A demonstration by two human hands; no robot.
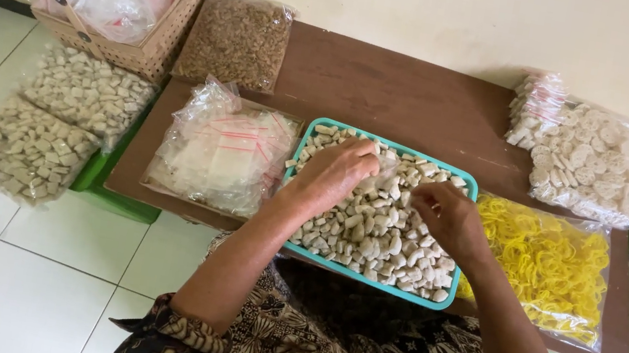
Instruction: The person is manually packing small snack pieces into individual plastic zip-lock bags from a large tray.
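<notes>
Batik-patterned lap point(320, 348) is filling the foreground; left hand point(332, 175) is curling, fingers bent, over pale crackers point(372, 237) in the teal tray point(304, 147); right hand point(450, 218) is pinching something small, too small to tell what; yellow-cracker bag point(550, 267) is lying at its three o'clock.

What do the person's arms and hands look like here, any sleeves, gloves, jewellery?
Both hands bare: left hand, right hand, no gloves, no rings or watch visible. Forearms uncovered. Short sleeves end near the elbows, dark fabric with a dense cream and brown batik-like pattern; the same cloth covers the lap.
</notes>
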